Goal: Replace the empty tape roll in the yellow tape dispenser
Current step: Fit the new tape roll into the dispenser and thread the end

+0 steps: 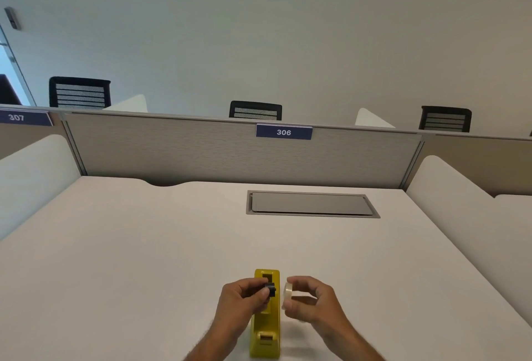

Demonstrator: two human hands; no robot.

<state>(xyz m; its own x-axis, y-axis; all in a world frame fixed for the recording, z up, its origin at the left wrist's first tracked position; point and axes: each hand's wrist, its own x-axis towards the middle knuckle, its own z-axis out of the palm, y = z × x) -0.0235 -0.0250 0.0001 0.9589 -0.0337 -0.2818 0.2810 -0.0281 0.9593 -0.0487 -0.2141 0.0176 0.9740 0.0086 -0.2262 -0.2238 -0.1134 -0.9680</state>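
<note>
The yellow tape dispenser (265,329) stands on the white desk (144,245) near its front edge, lengthwise toward me, its roll bay open on top. My left hand (241,300) holds a small black spindle (270,290) just above the dispenser's bay. My right hand (312,301) grips a clear tape roll (288,293) on edge, right of the dispenser and a short gap from the spindle. Part of the roll is hidden by my fingers.
A grey cable hatch (312,204) is set flush in the desk behind the dispenser. A grey partition (201,150) labelled 306 closes the far edge, with white side dividers (449,188) left and right. Black chairs stand beyond.
</note>
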